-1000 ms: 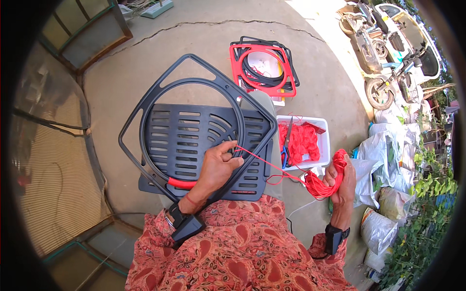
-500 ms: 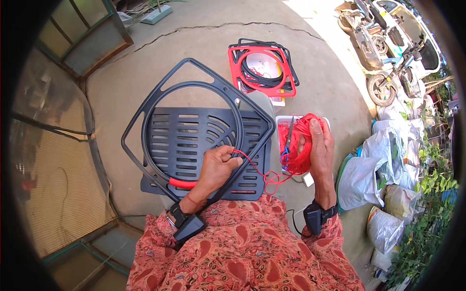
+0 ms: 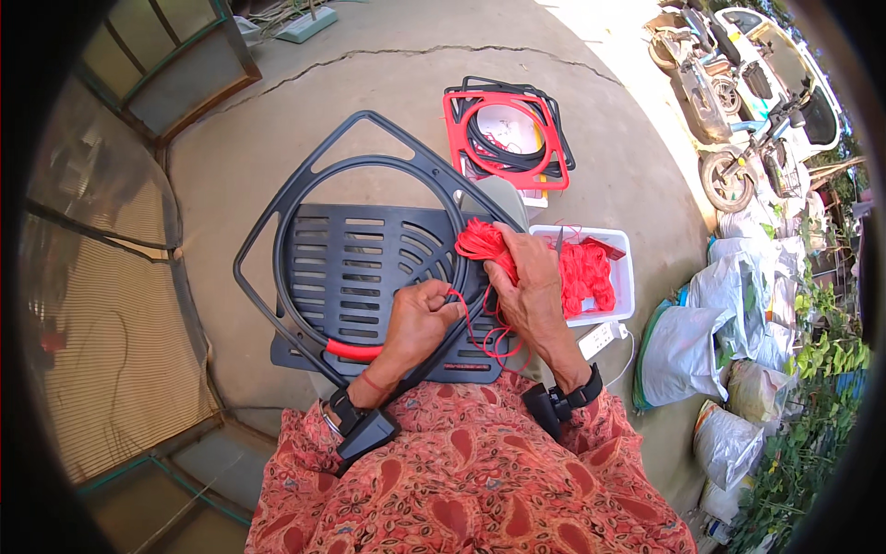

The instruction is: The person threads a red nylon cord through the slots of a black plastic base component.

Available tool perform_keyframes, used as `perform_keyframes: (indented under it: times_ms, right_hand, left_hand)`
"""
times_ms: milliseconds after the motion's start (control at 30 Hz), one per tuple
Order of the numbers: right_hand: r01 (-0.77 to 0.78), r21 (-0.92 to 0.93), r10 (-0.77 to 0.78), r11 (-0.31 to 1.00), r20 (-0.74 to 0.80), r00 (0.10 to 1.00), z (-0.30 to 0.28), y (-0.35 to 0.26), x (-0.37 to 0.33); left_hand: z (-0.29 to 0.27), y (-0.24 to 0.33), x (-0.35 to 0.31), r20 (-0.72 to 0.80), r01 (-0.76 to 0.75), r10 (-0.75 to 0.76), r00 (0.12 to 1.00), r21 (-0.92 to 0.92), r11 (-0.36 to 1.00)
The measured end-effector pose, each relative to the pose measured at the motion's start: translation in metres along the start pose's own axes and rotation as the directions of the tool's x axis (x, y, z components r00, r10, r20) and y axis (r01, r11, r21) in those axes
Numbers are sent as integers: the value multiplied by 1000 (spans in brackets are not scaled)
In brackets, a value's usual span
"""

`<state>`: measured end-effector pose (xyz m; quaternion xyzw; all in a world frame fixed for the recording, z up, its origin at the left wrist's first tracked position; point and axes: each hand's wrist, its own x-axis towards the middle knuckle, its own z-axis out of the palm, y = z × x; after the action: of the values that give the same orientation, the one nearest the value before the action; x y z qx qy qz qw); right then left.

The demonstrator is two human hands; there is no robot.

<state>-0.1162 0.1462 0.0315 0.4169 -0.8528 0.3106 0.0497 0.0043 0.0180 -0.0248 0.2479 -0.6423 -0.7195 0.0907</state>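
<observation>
A black plastic square frame (image 3: 341,140) with an inner ring lies turned cornerwise over a slotted dark panel (image 3: 355,242). Part of the ring's near side is covered in red (image 3: 353,350). Beside the ring's right side, my left hand (image 3: 420,319) pinches a thin red cord (image 3: 466,319) between thumb and fingers. A bundle of red cord (image 3: 482,240) is gripped in my right hand (image 3: 537,282), just above the panel's right part. Loose loops of the cord hang between both hands and the panel.
Right of the panel, a white tray (image 3: 629,277) holds more red cord (image 3: 586,275) and scissors, partly hidden. A white power strip (image 3: 602,340) lies beside it. Farther off, a red frame (image 3: 455,138) rests on black ones. White sacks (image 3: 683,346) line the right side.
My right hand has moved left with the red cord bundle, from over the white tray to near my left hand, uncovering the tray. My left hand keeps its pinch beside the ring.
</observation>
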Motion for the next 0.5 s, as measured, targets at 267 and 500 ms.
perform_keyframes:
  times_ms: [267, 500]
  right_hand:
    - [98, -258, -42, 961, 212, 976, -22, -6, 25]
    - [96, -49, -78, 994, 293, 953, -7, -12, 34]
  left_hand:
    - [3, 4, -8, -17, -62, 64, 998, 76, 995]
    - [0, 7, -16, -111, -132, 158, 981, 215, 968]
